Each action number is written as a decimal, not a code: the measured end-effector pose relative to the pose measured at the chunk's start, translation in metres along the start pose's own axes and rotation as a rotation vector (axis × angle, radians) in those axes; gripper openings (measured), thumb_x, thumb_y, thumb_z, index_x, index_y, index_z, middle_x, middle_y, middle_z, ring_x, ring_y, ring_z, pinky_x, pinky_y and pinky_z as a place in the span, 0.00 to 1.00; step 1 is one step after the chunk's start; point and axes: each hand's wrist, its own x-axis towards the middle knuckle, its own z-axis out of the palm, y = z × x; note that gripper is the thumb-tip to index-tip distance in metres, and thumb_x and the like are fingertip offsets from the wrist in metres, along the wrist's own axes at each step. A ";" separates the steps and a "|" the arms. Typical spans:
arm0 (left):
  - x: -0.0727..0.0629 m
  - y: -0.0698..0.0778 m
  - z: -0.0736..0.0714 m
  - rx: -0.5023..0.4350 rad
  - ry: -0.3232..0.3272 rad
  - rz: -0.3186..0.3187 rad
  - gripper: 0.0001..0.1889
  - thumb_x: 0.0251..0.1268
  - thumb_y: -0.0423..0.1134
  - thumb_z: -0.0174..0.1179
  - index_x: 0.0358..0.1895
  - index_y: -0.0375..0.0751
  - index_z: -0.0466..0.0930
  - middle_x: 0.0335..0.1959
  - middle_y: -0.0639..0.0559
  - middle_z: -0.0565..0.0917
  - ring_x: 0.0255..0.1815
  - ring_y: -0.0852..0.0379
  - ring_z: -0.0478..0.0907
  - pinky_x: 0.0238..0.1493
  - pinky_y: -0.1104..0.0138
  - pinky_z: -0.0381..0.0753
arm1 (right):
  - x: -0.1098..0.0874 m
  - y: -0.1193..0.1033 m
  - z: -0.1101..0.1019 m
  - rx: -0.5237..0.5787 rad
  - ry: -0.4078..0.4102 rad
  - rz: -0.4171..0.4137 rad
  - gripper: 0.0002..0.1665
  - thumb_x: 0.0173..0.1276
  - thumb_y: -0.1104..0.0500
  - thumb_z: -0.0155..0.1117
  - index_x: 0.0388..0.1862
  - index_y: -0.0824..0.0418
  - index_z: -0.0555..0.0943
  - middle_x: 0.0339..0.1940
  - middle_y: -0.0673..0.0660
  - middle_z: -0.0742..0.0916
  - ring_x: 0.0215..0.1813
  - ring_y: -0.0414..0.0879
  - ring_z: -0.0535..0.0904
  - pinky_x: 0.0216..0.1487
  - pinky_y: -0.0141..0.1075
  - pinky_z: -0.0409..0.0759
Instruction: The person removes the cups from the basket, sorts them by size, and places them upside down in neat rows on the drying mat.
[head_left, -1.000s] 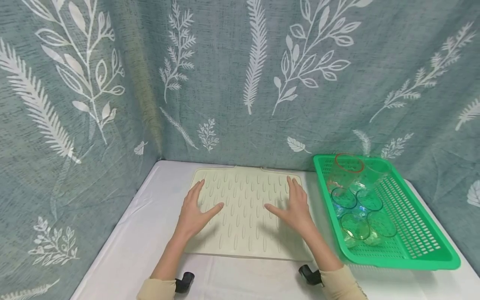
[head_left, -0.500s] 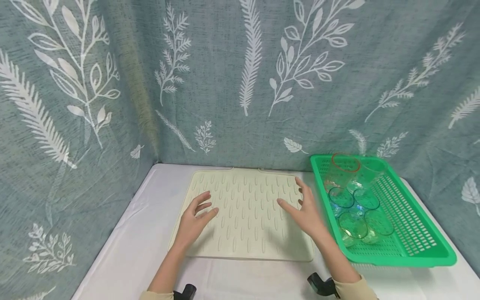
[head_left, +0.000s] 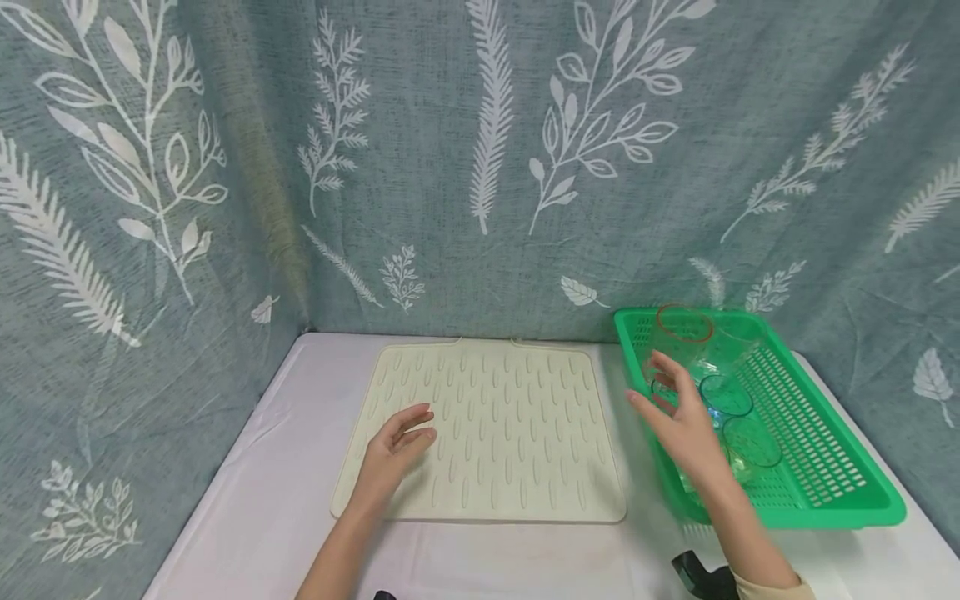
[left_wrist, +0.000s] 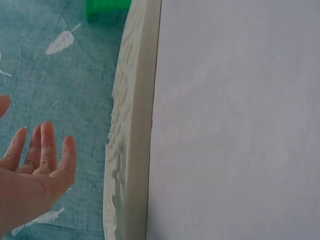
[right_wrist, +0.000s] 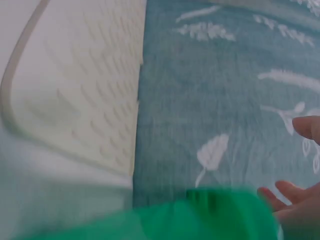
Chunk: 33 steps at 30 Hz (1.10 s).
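A cream ridged mat [head_left: 495, 417] lies flat in the middle of the table in the head view. Over its left part hovers my left hand [head_left: 393, 454], fingers loosely bent and holding nothing. My right hand [head_left: 682, 425] is over the left rim of a green plastic basket [head_left: 847, 500], thumb and fingers spread apart with nothing between them. Clear glasses stand in the basket: a tall one with a red rim [head_left: 684, 323] at the back, a blue-rimmed one [head_left: 726, 396] and a greenish one [head_left: 752, 442] nearer. The right hand partly hides other glasses.
White cloth [head_left: 262, 492] covers the table. A grey-green leaf-patterned curtain [head_left: 420, 167] closes off the back and the left side. The basket's slotted right part [head_left: 813, 417] shows its bare grid beside the glasses.
My right hand has moved right, from above the mat to the basket's left side. The left hand has drawn back slightly nearer, its fingers now more bent.
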 end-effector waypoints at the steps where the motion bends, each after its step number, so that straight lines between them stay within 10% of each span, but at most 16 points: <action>1: -0.001 0.000 0.001 -0.001 0.003 -0.004 0.25 0.68 0.41 0.62 0.67 0.45 0.70 0.63 0.48 0.75 0.61 0.52 0.73 0.62 0.56 0.70 | -0.001 0.002 -0.005 -0.001 0.004 0.005 0.46 0.72 0.48 0.62 0.79 0.56 0.50 0.76 0.61 0.60 0.75 0.60 0.54 0.70 0.56 0.61; 6: -0.001 0.000 0.004 -0.002 0.013 -0.001 0.24 0.68 0.40 0.61 0.66 0.44 0.71 0.61 0.48 0.76 0.58 0.54 0.75 0.62 0.59 0.70 | -0.005 0.009 -0.026 -0.041 0.029 0.027 0.45 0.73 0.45 0.58 0.79 0.56 0.49 0.77 0.61 0.58 0.75 0.61 0.54 0.68 0.54 0.64; 11: -0.001 0.000 0.005 -0.001 0.017 -0.012 0.23 0.68 0.38 0.61 0.65 0.45 0.72 0.61 0.49 0.77 0.58 0.54 0.75 0.61 0.60 0.71 | -0.007 0.019 -0.046 -0.103 0.068 0.005 0.40 0.76 0.54 0.56 0.79 0.59 0.49 0.76 0.63 0.59 0.73 0.62 0.56 0.60 0.26 0.70; 18: -0.004 -0.001 0.005 -0.014 0.005 -0.026 0.25 0.67 0.41 0.62 0.66 0.42 0.71 0.60 0.49 0.77 0.58 0.54 0.75 0.60 0.63 0.71 | -0.012 0.037 -0.072 -0.121 0.074 -0.008 0.42 0.72 0.69 0.51 0.79 0.62 0.46 0.75 0.68 0.56 0.71 0.67 0.53 0.69 0.50 0.64; 23: -0.005 -0.001 0.006 -0.019 0.001 -0.027 0.26 0.67 0.41 0.62 0.66 0.42 0.71 0.60 0.48 0.77 0.57 0.55 0.76 0.58 0.68 0.72 | -0.018 0.051 -0.089 -0.162 0.048 -0.034 0.44 0.71 0.70 0.53 0.79 0.63 0.44 0.74 0.72 0.54 0.71 0.72 0.50 0.68 0.28 0.62; 29: -0.006 -0.003 0.007 -0.020 0.011 -0.037 0.23 0.67 0.39 0.61 0.65 0.44 0.72 0.60 0.47 0.77 0.56 0.55 0.76 0.56 0.70 0.73 | -0.021 0.068 -0.104 -0.217 -0.004 -0.021 0.47 0.71 0.67 0.58 0.78 0.67 0.40 0.74 0.77 0.50 0.71 0.78 0.44 0.64 0.70 0.51; 33: -0.006 -0.004 0.007 -0.020 0.011 -0.041 0.23 0.68 0.39 0.61 0.65 0.43 0.72 0.60 0.46 0.77 0.56 0.54 0.77 0.55 0.71 0.74 | -0.019 0.076 -0.114 -0.294 -0.055 -0.009 0.51 0.69 0.64 0.62 0.77 0.72 0.39 0.73 0.80 0.50 0.70 0.80 0.44 0.61 0.73 0.51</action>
